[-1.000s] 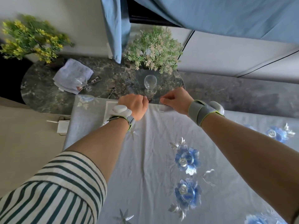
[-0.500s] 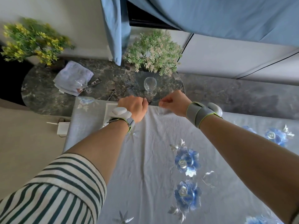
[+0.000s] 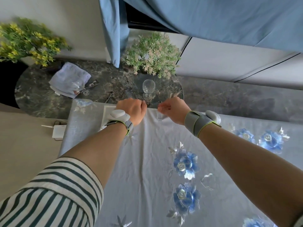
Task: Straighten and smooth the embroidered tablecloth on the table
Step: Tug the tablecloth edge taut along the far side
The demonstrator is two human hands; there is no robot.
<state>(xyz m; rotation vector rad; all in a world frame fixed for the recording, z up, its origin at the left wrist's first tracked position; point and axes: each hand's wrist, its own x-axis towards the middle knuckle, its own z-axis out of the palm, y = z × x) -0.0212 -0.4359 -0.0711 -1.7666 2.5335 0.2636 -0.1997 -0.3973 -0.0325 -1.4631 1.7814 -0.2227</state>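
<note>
Left hand (image 3: 132, 110), right hand (image 3: 173, 110) pinching tablecloth (image 3: 147, 161) far edge.

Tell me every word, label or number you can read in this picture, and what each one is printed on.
Nothing can be read for certain.
Small dark packet on the round marbled tabletop, beside the folded lilac towel: pale lettering, too small and blurred to read.
Grey wrist straps, white box at the table edge, embroidered pale blue tablecloth: no writing visible.
</note>
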